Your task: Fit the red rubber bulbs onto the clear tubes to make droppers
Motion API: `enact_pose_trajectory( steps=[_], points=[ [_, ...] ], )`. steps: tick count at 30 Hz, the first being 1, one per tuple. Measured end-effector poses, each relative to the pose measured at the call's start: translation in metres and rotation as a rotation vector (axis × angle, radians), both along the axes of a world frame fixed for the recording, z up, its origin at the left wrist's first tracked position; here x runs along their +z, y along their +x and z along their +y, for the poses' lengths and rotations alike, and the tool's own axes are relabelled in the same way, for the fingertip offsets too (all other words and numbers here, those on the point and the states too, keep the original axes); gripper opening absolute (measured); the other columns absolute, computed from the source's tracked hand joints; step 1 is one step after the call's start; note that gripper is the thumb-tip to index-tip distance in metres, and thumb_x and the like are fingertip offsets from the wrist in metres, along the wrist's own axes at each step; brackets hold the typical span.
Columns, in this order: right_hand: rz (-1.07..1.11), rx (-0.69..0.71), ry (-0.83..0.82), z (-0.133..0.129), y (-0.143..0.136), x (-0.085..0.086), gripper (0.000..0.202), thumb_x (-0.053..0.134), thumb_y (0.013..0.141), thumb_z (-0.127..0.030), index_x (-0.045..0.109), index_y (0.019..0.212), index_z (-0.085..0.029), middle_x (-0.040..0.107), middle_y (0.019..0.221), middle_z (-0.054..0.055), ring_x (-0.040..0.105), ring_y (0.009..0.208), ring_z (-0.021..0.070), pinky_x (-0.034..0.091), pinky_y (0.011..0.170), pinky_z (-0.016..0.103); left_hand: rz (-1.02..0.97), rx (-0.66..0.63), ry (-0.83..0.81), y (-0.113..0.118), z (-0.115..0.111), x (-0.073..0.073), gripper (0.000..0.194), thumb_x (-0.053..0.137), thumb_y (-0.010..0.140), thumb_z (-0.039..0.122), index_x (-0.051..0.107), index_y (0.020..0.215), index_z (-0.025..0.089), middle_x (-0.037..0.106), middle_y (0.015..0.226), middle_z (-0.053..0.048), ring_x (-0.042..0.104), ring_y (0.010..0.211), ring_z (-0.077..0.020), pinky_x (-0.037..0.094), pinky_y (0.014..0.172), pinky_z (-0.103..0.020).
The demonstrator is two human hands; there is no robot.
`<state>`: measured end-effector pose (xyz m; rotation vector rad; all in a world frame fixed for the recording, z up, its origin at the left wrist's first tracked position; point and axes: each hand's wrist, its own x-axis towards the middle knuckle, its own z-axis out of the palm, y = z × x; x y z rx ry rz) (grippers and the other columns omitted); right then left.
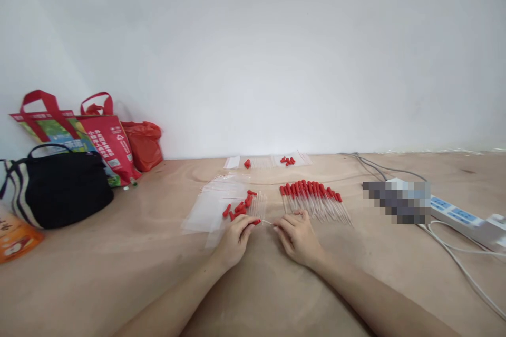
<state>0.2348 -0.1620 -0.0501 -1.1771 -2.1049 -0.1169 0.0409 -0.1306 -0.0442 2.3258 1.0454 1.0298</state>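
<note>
My left hand (233,242) pinches a red rubber dropper bulb (256,221) between thumb and fingers. My right hand (299,238) has its fingertips closed on a thin clear glass tube (267,222), which stretches between the two hands. The tube's left end meets the bulb's mouth; how far in it sits I cannot tell. Several loose red bulbs (239,207) and a row of bare glass tubes (258,204) lie just beyond my left hand. Beyond my right hand, several droppers with red bulbs on them (312,192) form a fanned row.
Clear plastic bags (215,201) lie at the left, and another bag (261,161) with tubes and bulbs is by the wall. Shopping bags (106,142) and a black bag (65,187) stand far left. A power strip (458,213) with cables occupies the right.
</note>
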Motion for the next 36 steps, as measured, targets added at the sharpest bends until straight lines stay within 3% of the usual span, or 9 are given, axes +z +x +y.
enact_pose_trajectory(
  steps=[10, 18, 26, 30, 36],
  points=[
    [-0.029, 0.034, -0.021, -0.003, -0.004, -0.001, 0.022, 0.036, 0.085, -0.017, 0.058, 0.085, -0.018, 0.058, 0.070, 0.000, 0.050, 0.065, 0.0109, 0.023, 0.077, 0.030, -0.019, -0.005, 0.032, 0.003, -0.005, 0.005, 0.019, 0.043, 0.083, 0.022, 0.059, 0.090, 0.015, 0.061, 0.081, -0.005, 0.056, 0.076, -0.0143, 0.046, 0.068, -0.026],
    [0.032, 0.187, -0.104, -0.005, -0.002, 0.000, 0.020, 0.039, 0.085, -0.019, 0.058, 0.092, -0.019, 0.060, 0.071, 0.000, 0.049, 0.063, 0.0105, 0.024, 0.073, 0.030, -0.010, -0.026, -0.004, 0.003, -0.006, 0.008, 0.022, 0.043, 0.083, 0.025, 0.062, 0.079, 0.015, 0.063, 0.072, -0.004, 0.057, 0.067, -0.0135, 0.044, 0.062, -0.023],
    [-0.026, 0.232, 0.082, 0.002, 0.004, -0.004, 0.025, 0.039, 0.083, -0.015, 0.059, 0.097, -0.021, 0.060, 0.070, 0.000, 0.048, 0.061, 0.0097, 0.022, 0.072, 0.031, 0.039, -0.097, -0.046, 0.002, -0.012, 0.008, 0.024, 0.041, 0.083, 0.026, 0.063, 0.079, 0.015, 0.062, 0.069, -0.003, 0.056, 0.063, -0.0126, 0.043, 0.059, -0.022],
    [-0.107, 0.211, 0.177, 0.002, 0.005, -0.002, 0.030, 0.036, 0.080, -0.009, 0.059, 0.096, -0.020, 0.058, 0.066, -0.001, 0.047, 0.060, 0.0099, 0.020, 0.070, 0.031, 0.093, -0.133, -0.008, 0.001, -0.013, 0.007, 0.026, 0.039, 0.084, 0.027, 0.062, 0.080, 0.015, 0.061, 0.067, -0.003, 0.054, 0.062, -0.0121, 0.042, 0.058, -0.021],
    [-0.104, 0.125, 0.070, -0.005, -0.003, 0.002, 0.022, 0.036, 0.081, -0.015, 0.058, 0.081, -0.017, 0.056, 0.066, 0.000, 0.043, 0.057, 0.0100, 0.018, 0.063, 0.029, 0.124, -0.105, 0.063, 0.003, -0.016, 0.009, 0.027, 0.038, 0.085, 0.030, 0.060, 0.080, 0.016, 0.058, 0.065, -0.003, 0.052, 0.059, -0.0118, 0.040, 0.054, -0.021]
  ],
)
